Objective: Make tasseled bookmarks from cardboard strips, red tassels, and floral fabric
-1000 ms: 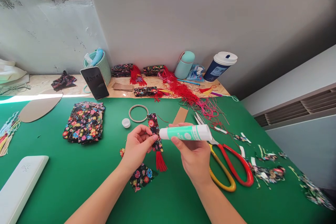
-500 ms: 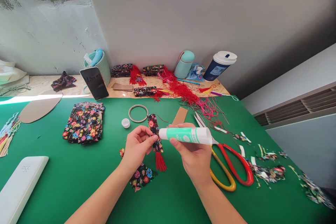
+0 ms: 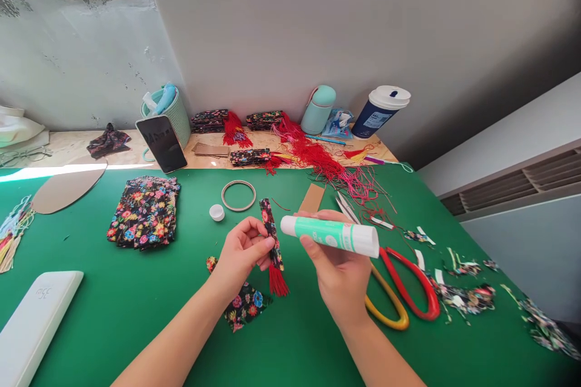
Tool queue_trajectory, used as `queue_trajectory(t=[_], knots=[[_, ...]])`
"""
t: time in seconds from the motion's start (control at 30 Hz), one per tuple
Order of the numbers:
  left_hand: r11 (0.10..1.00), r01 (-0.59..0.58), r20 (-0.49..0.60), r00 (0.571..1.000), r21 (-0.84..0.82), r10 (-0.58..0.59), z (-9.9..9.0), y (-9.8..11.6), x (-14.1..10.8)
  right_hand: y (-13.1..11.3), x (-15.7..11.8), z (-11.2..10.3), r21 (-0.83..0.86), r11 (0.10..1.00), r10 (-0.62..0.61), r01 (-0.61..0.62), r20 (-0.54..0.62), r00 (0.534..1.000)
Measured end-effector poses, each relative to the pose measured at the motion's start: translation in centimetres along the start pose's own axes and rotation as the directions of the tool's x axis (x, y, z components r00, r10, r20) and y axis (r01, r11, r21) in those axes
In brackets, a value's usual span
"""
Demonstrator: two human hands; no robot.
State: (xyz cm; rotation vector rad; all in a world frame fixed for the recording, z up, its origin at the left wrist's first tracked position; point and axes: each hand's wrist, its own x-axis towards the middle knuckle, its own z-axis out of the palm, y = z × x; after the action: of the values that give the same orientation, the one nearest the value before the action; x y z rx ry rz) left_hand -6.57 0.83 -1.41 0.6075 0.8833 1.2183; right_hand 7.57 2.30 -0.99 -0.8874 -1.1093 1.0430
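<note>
Between the thumb and fingers of my left hand [image 3: 247,248] is a narrow floral bookmark [image 3: 267,217], black with bright flowers and a red tassel [image 3: 278,281] hanging from its lower end. My right hand [image 3: 342,272] is wrapped round a glue stick [image 3: 333,234], white and mint green, lying nearly level. Its white tip points left, a small gap away from the bookmark. Below my left hand a piece of floral fabric [image 3: 247,307] lies on the green mat, partly covered by that hand. A small white cap [image 3: 216,213] sits on the mat beyond my left hand.
Scissors [image 3: 426,290] with red and yellow handles lie right of my right hand, partly hidden. A ring of tape [image 3: 238,195], a cardboard strip [image 3: 312,198] and a floral fabric stack [image 3: 144,211] lie farther back. A phone [image 3: 162,144] leans at the rear; a white power bank [image 3: 40,320] is front left.
The glue stick has moved right, away from the bookmark, in my right hand. My left hand has tilted the bookmark, so it shows narrower.
</note>
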Motion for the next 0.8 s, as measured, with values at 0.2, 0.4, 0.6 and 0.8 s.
queue_trajectory(t=[0.2, 0.4, 0.6, 0.8], knots=[[0.991, 0.056, 0.093, 0.995, -0.123, -0.045, 0.19, 0.27, -0.2, 0.62, 0.19, -0.36, 0.046, 0.996, 0.081, -0.077, -0.087, 0.993], [0.989, 0.075, 0.137, 0.989, -0.128, -0.057, 0.04, 0.15, -0.38, 0.92, 0.05, -0.32, 0.061, 0.994, 0.098, -0.093, -0.08, 0.992], [0.994, 0.057, 0.101, 0.994, -0.091, -0.047, 0.1, 0.05, -0.21, 0.91, 0.09, -0.29, 0.039, 0.995, 0.098, -0.095, -0.08, 0.992], [0.999, 0.024, 0.066, 0.998, -0.028, -0.022, 0.17, -0.35, 0.02, 0.93, 0.08, -0.29, 0.045, 0.994, 0.1, -0.097, -0.07, 0.993]])
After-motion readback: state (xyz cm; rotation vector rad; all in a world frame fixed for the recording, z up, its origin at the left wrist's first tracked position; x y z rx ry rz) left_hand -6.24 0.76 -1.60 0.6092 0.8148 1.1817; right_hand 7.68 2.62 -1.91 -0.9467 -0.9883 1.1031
